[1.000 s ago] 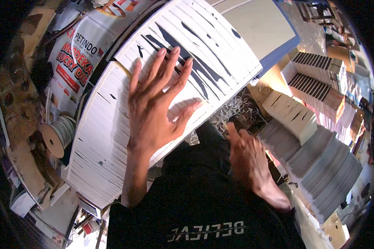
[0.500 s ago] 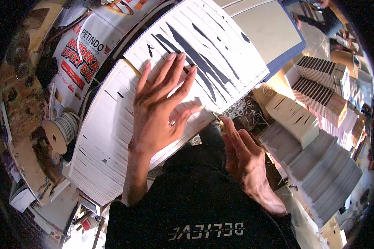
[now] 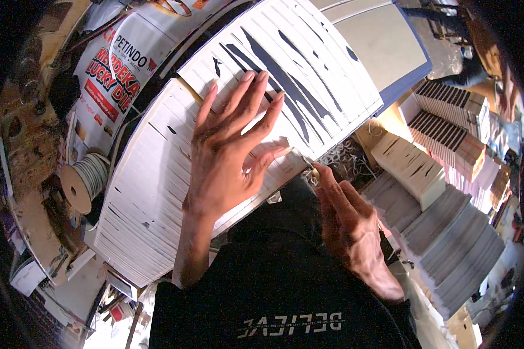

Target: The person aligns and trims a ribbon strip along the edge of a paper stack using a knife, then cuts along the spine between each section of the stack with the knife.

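Note:
A long curved row of white book spines (image 3: 140, 174), packed side by side, stretches from the lower left to the upper middle. Dark torn-looking gaps run between several of them on its far section. My left hand (image 3: 230, 139) rests flat on the row, fingers spread, holding nothing. At the row's near right edge, my right hand (image 3: 349, 218) is closed around a small knife (image 3: 310, 164). Its thin tip touches or nearly touches the edge of the paper, just right of my left thumb. Most of the handle is hidden in my fingers.
A spool of pale cord (image 3: 90, 180) stands at the left, by a printed banner (image 3: 113, 81). Paper shreds (image 3: 346, 157) lie beyond my right hand. Stacked books (image 3: 442, 125) and grey paper piles (image 3: 448, 244) fill the right side. Another person's legs (image 3: 468, 72) show at the far right.
The book row and both my hands appear slightly farther right in the view. My left hand keeps its place on the spines. Another person's legs now show more at the upper right.

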`<state>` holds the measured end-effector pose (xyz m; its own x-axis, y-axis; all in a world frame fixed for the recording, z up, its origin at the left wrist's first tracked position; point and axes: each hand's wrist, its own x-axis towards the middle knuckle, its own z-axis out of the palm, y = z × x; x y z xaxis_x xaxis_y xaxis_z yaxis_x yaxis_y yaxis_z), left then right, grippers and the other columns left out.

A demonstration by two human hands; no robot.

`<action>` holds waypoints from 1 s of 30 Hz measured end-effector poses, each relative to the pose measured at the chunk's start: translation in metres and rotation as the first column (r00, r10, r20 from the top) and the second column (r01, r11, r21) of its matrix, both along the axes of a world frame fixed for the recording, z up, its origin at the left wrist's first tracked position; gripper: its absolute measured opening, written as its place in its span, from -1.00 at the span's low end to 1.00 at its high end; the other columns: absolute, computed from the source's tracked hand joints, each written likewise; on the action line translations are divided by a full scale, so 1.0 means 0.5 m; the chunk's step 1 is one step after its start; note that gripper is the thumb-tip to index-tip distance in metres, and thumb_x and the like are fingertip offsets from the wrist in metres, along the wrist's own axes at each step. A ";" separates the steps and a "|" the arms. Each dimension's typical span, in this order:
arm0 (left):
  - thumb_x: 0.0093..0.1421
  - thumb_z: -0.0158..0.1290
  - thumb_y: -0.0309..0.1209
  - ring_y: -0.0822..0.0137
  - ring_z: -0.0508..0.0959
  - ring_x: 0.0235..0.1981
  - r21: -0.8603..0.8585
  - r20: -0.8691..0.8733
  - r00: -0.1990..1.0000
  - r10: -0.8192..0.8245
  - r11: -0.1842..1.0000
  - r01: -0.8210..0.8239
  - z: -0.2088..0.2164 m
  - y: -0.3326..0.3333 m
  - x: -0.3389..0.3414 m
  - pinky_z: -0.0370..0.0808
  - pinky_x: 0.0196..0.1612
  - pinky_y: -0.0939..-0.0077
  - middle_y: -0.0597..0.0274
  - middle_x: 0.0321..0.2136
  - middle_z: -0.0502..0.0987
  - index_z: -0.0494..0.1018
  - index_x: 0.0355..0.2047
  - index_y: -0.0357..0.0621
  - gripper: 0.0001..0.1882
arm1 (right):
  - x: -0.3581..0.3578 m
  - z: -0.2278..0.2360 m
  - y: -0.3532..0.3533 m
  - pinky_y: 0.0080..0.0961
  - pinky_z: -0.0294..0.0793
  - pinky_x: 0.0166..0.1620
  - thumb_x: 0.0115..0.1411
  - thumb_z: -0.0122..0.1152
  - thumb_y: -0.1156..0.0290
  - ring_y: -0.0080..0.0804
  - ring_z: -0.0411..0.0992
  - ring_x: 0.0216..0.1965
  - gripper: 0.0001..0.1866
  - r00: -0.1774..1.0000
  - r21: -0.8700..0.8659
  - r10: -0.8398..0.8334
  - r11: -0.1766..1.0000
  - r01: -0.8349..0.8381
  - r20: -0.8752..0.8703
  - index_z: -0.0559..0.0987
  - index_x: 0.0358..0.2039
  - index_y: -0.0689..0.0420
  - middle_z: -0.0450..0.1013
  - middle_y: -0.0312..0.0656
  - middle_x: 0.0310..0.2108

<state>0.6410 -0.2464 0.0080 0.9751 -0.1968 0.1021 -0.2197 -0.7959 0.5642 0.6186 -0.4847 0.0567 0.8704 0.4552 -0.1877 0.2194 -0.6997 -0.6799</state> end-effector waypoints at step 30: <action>0.31 0.18 -0.20 0.10 0.20 0.51 0.021 0.000 1.000 -0.010 1.000 0.010 0.000 0.010 -0.033 -0.08 0.54 -0.12 0.04 0.47 0.25 0.38 0.39 -0.07 -0.34 | -0.033 0.048 -0.042 -0.20 0.66 -0.35 0.02 0.23 0.77 -0.15 0.59 -0.31 -0.15 0.999 0.007 -0.011 1.000 0.011 0.037 0.37 0.39 0.13 0.56 -0.08 -0.20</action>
